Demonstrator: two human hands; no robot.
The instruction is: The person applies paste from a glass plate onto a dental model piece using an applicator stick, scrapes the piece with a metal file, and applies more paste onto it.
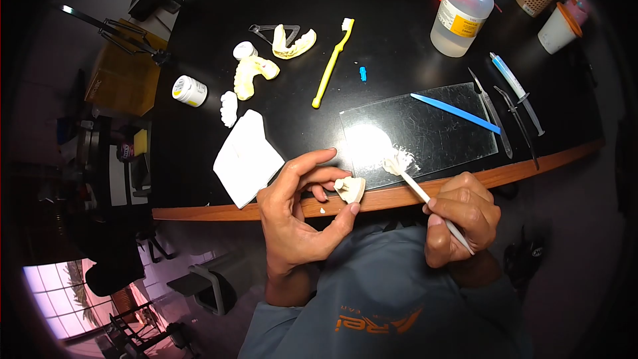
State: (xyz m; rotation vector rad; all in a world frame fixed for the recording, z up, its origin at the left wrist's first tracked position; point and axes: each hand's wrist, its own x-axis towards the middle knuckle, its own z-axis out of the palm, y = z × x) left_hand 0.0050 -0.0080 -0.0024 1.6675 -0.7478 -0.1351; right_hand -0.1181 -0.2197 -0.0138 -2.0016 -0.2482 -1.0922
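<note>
Between the thumb and fingers of my left hand [299,209] is a small cream dental cast piece [349,189] with a raised tooth stump, held near the table's front edge. My right hand [463,219] grips a white spatula [419,191] like a pen. Its tip touches a smear of white paste [401,161] on the clear glass slab [452,149]. A blue plastic spatula [455,112] lies across the slab's far right part. Beside my left hand is a folded white paper pad [247,159].
Yellowish dental casts [254,76], a white jar [190,91] and a yellow toothbrush [333,63] lie farther back. Tweezers [492,113] and a syringe [517,92] are at the right. A large plastic bottle [460,16] stands behind. The wooden table edge [392,197] runs in front.
</note>
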